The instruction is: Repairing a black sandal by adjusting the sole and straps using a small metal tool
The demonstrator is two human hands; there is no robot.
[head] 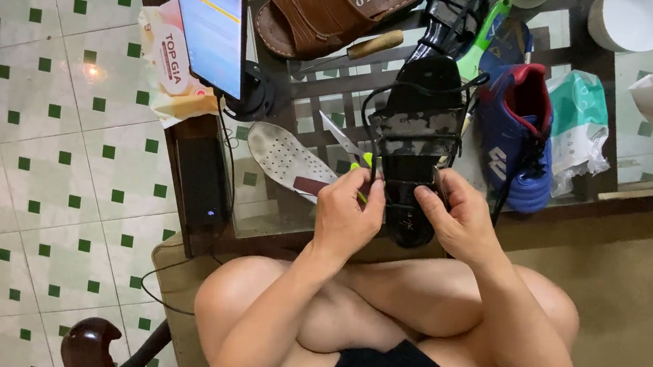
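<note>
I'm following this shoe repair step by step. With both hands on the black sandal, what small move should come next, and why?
Probably tilt the black sandal so its patchy grey insole faces up squarely. The left hand grips the heel end along with a yellow-handled tool, its blade pointing away, while the right hand steadies the other side. The worn patch lies beyond both hands, so squaring it up would likely ease access.

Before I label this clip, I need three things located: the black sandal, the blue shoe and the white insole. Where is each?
Black sandal (416,128): head view, on its worn sole.
Blue shoe (519,157): head view, on its blue side.
White insole (286,155): head view, on its perforated middle.
</note>
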